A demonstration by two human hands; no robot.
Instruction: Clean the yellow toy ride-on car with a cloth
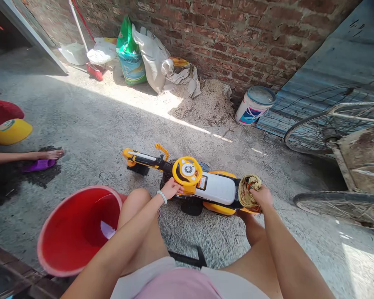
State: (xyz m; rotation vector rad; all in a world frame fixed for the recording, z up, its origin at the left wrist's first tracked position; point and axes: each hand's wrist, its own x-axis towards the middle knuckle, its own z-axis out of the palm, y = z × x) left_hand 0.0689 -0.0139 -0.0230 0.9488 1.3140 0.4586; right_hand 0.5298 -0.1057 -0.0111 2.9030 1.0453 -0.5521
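A yellow, black and white ride-on toy excavator [220, 189] stands on the concrete in front of my knees. My left hand [172, 189], with a beaded bracelet at the wrist, closes on the near edge of its yellow steering wheel [187, 170]. At the toy's rear end, my right hand [262, 197] grips a bunched, yellowish, fibrous wad [248, 191] and presses it against the back of the toy. The toy's digger arm [145, 159] points left. My right fingertips are partly hidden by the wad.
A red bucket [62, 232] with something pale inside stands by my left knee. Another person's foot [54, 154] is at left near a purple slipper [39, 165]. Sacks [151, 58], a grain pile [210, 104] and a paint pail [255, 106] line the brick wall; a wheeled cart [358, 166] stands right.
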